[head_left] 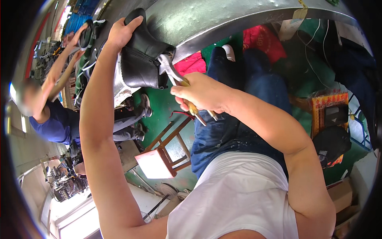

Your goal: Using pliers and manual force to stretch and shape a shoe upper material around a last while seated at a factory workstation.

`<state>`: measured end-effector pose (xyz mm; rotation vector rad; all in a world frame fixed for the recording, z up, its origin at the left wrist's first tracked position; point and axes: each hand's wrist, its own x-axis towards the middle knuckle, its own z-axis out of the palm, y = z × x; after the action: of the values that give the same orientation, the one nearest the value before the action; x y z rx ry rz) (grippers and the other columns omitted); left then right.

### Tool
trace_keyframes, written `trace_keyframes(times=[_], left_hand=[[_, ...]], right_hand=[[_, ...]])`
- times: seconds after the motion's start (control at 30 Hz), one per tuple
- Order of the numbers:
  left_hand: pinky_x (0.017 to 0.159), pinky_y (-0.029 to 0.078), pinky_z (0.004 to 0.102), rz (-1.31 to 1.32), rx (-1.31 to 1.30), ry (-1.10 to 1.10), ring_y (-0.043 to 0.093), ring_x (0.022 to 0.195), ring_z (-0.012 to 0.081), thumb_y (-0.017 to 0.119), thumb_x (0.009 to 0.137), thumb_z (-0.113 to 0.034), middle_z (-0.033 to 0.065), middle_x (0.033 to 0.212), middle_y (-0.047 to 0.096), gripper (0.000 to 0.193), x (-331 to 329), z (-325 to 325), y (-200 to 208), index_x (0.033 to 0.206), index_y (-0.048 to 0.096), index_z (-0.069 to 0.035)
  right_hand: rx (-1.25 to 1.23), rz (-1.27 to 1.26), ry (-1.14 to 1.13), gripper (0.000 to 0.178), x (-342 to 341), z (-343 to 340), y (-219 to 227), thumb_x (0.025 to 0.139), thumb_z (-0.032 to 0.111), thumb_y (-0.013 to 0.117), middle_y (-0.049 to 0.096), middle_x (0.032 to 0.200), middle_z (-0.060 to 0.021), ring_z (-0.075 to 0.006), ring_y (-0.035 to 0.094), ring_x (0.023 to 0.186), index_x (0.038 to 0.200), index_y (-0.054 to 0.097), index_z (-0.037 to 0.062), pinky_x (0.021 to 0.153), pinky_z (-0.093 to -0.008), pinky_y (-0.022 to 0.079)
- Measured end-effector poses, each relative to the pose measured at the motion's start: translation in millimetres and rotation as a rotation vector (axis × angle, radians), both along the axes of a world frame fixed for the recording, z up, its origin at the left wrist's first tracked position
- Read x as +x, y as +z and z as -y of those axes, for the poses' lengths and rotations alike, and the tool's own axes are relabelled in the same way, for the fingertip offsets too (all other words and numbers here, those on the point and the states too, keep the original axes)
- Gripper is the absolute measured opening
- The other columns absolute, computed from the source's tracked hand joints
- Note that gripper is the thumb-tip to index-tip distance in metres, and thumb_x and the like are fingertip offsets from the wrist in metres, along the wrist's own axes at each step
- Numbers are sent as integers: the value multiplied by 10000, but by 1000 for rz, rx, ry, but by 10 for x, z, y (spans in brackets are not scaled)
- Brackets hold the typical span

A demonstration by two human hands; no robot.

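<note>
In the head view, we seem to be working the edge of a black boot (145,69) with pliers (170,68). To do this well, we should brace the boot firmly with the left hand (122,34), seat the metal tips squarely on the edge, and squeeze evenly so that the leather isn't scuffed or torn. A straight wrist on the right should stop the tool from slipping toward the zip.

The boot lies at 11 o'clock from the middle of the view, by the edge of the metal bench (191,24); we can't tell whether it rests on it. Our left hand is at its 10 o'clock, clasping it with the thumb on top and most fingers hidden. Our right hand (203,92) is at its 4 o'clock, curled around the pliers' handles, with the tool's head up against the boot.
</note>
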<state>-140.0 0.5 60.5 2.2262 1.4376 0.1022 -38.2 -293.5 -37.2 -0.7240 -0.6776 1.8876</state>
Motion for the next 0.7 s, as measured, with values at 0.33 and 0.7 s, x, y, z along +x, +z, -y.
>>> trace_keyframes(times=[0.33,0.7], left_hand=[[984,480,357,-70,89,18,627,1152,300,734,784,-543,272,1298,589,973,-20,-80,-38,1392,426,151],[963,493,363,-62,79,17,644,1116,294,731,791,-523,254,1261,616,921,60,98,15,1364,461,146]], right_hand=[[-15,-27,140,159,102,13,-66,975,151,579,571,938,-126,-219,616,838,967,509,8,775,-449,609],[-35,9,-9,171,1,189,-1,975,143,567,545,870,-109,-203,606,783,903,537,-9,796,-462,608]])
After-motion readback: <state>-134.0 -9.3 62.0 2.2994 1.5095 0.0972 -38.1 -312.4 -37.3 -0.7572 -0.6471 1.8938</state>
